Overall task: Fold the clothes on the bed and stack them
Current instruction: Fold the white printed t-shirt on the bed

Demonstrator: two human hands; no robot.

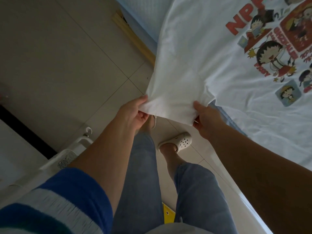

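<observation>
Two hands hold one sleeve of the white T-shirt [211,53], and we see that sleeve pulled out past the edge of the bed [224,114] and over the floor [67,65], while the rest of the shirt lies spread flat on the bed with its cartoon print facing up. Our left hand [135,112] pinches the left corner of the sleeve hem, its fingers [143,118] curled under the cloth and the thumb on top. Our right hand [205,115] grips the right corner near the armpit seam, thumb on top and fingers folded beneath, so both are clamped on the fabric. Between the two hands the hem is stretched fairly taut. Below we see jeans-clad legs and a white clog [179,142] on the tiled floor, with a white mesh rack [67,157] to the left.
</observation>
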